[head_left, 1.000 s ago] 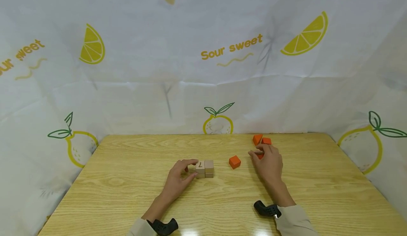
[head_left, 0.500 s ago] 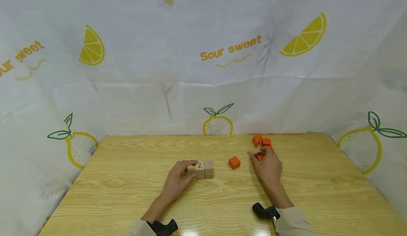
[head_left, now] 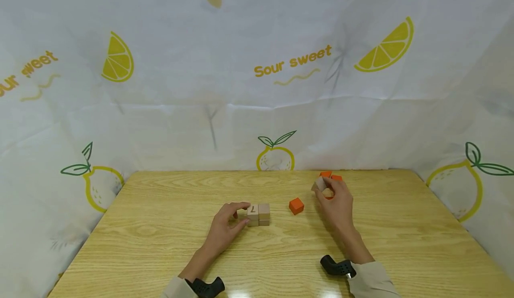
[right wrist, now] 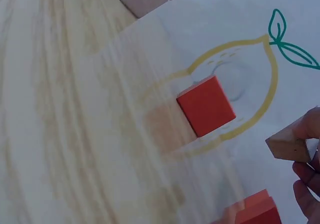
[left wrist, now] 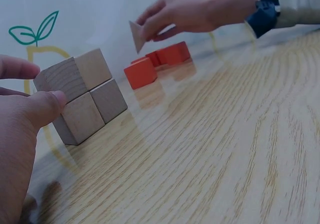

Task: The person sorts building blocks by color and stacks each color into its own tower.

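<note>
In the head view, my left hand [head_left: 222,225] pinches the left side of a small two-by-two stack of plain wooden cubes [head_left: 263,210], with a "7"-like mark on top of one. The left wrist view shows thumb and finger on the upper near cube [left wrist: 65,82]. My right hand [head_left: 339,206] holds up a plain wooden triangular block [head_left: 320,184] between thumb and fingers, above the table. Its wedge shape also shows in the right wrist view, where that block [right wrist: 289,146] is partly covered by the fingers.
An orange-red cube [head_left: 296,206] sits between the stack and my right hand. More orange-red blocks, among them a triangular one [head_left: 325,174] and another block [head_left: 337,178], lie behind the right hand, partly hidden. A white printed cloth [head_left: 192,128] rises at the table's back edge.
My right hand has raised and turned the wooden triangular block, so its pale face shows, and the hand now covers more of the orange-red blocks. The left hand stays on the stack.
</note>
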### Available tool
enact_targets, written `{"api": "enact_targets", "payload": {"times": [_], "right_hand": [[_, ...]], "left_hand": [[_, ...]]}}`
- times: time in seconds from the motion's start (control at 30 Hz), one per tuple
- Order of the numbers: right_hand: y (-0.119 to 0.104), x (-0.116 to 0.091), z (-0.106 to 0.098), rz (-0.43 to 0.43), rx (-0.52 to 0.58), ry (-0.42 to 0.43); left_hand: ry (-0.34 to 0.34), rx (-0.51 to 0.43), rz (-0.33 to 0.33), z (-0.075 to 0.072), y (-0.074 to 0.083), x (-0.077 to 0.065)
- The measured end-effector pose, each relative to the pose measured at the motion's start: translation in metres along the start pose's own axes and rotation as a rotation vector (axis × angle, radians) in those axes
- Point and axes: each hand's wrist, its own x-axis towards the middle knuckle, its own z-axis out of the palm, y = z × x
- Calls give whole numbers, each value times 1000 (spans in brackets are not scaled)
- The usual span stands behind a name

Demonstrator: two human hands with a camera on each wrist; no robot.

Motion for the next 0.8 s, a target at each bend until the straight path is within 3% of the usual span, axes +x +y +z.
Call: {"api": "enact_targets", "payload": {"times": [0.17,0.5,0.8], "right_hand": [[-16,5,-3,-152,83,-46],[-41,5,3,-277,192,-194],[-64,2,15,-420,199,-296]], "left_hand": [[-3,-3,-6,0,0,0],[-10,-13,-21,0,0,-1],[-11,-10,-19,1,-1,0]]}}
